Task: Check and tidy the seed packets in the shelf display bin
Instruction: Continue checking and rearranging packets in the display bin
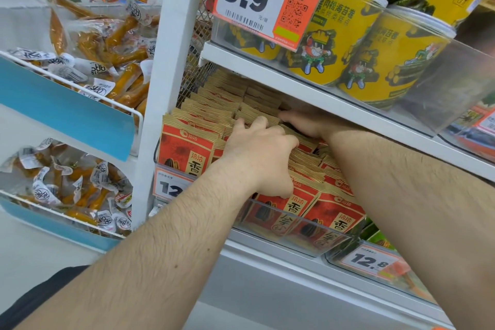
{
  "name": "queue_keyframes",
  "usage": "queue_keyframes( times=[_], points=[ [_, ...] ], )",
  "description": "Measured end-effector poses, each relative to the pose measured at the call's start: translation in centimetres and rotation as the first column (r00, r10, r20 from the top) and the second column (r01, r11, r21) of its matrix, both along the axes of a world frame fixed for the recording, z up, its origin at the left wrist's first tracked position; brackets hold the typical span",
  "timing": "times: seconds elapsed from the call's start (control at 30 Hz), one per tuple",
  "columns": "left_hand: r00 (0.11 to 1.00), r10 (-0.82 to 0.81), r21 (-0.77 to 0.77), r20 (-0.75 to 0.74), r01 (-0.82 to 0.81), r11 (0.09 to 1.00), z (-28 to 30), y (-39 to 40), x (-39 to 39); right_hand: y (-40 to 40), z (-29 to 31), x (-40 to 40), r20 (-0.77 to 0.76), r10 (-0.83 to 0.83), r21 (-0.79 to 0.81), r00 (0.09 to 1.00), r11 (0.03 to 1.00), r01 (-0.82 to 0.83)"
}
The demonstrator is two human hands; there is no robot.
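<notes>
Hands are resting on upright packets [195, 126] in bin [308, 238]: left hand [263, 147] nearer, fingers spread flat; right hand [308, 122] deeper, grip unclear.

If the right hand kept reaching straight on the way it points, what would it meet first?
Probably more seed packets: the right hand points leftward and deeper into the bin under the shelf edge, its fingertips already on the packet tops. Depth is unclear, and the wire mesh back lies beyond.
</notes>
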State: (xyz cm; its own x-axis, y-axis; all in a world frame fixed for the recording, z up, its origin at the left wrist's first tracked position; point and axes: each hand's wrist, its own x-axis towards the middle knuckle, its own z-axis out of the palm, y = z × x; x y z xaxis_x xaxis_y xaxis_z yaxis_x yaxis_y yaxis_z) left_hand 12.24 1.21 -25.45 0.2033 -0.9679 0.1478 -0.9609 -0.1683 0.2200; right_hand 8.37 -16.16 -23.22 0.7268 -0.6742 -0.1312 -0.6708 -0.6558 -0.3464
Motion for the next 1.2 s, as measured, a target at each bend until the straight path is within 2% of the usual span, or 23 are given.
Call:
queue_keyframes(
  times=[0.1, 0.23, 0.37, 0.5, 0.63, 0.77, 0.93, 0.97, 1.07, 1.13, 1.2],
  points=[
    [1.000, 0.001, -0.005, -0.006, -0.001, 1.000, -0.1, 0.0, 0.0, 0.1, -0.3, -0.2, -0.010, -0.028, -0.036, 1.000, 0.999, 0.028],
    [1.000, 0.003, 0.000, -0.017, -0.003, 1.000, 0.0, -0.1, 0.1, 0.7, -0.5, -1.1, -0.076, -0.066, -0.004, 0.995, 0.998, 0.066],
    [1.000, 0.011, 0.002, -0.012, -0.010, 1.000, 0.0, -0.1, 0.1, 2.4, 0.8, -3.2, -0.024, -0.029, 0.006, 0.999, 1.000, 0.029],
    [1.000, 0.004, 0.013, -0.006, -0.004, 1.000, 0.1, -0.1, 0.1, 4.5, 1.9, -5.0, -0.152, 0.025, 0.025, 0.988, 0.999, -0.021],
    [1.000, -0.008, 0.006, 0.016, 0.008, 1.000, 0.0, 0.1, 0.1, 6.2, 2.7, -6.7, -0.177, 0.077, -0.132, 0.981, 0.986, -0.101],
    [0.997, -0.008, 0.025, -0.082, 0.010, 1.000, 0.6, 0.3, 0.6, 7.3, 2.9, -8.9, -0.223, 0.119, -0.300, 0.968, 0.936, -0.184],
    [0.917, 0.014, -0.117, -0.398, -0.066, 0.991, 1.4, 1.1, 0.9, 9.4, 2.0, -10.9, -0.281, 0.212, -0.396, 0.936, 0.863, -0.314],
    [0.919, 0.005, -0.115, -0.395, -0.055, 0.992, 1.4, 1.3, 1.0, 9.9, 1.8, -11.3, -0.272, 0.209, -0.413, 0.939, 0.856, -0.311],
    [0.964, -0.071, -0.140, -0.256, 0.035, 0.989, 0.7, 1.7, 0.7, 11.3, 1.3, -12.4, -0.190, 0.214, -0.500, 0.958, 0.819, -0.282],
    [0.970, -0.121, -0.289, -0.211, 0.056, 0.956, 0.1, 1.9, 0.3, 12.0, 0.8, -13.2, -0.107, 0.263, -0.575, 0.959, 0.770, -0.276],
    [0.970, -0.174, -0.459, -0.168, 0.079, 0.885, -0.5, 2.0, -0.2, 12.7, 0.0, -14.2, 0.033, 0.339, -0.639, 0.940, 0.731, -0.241]
  ],
)
